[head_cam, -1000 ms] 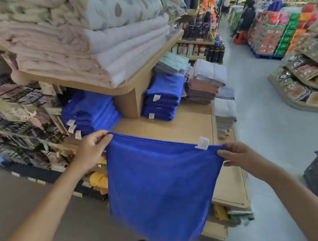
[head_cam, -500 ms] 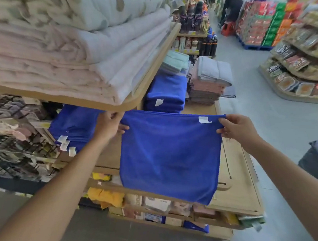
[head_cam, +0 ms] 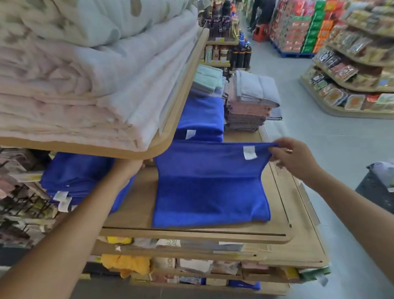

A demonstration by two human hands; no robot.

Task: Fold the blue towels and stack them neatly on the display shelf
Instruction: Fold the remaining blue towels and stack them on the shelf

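left hand [head_cam: 128, 171]: fingers tucked under upper shelf [head_cam: 180, 103] rim, grip cannot be told | folded blue stack [head_cam: 75, 175]: partly covered by that forearm | blue towel [head_cam: 206, 191]: lower part flat on display shelf [head_cam: 130, 209], upper part raised, crease across, white label [head_cam: 249, 152] near right corner | right hand [head_cam: 293, 159]: pinching towel's top right corner

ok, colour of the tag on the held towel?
White: small fabric tag on the blue cloth towel; head view.
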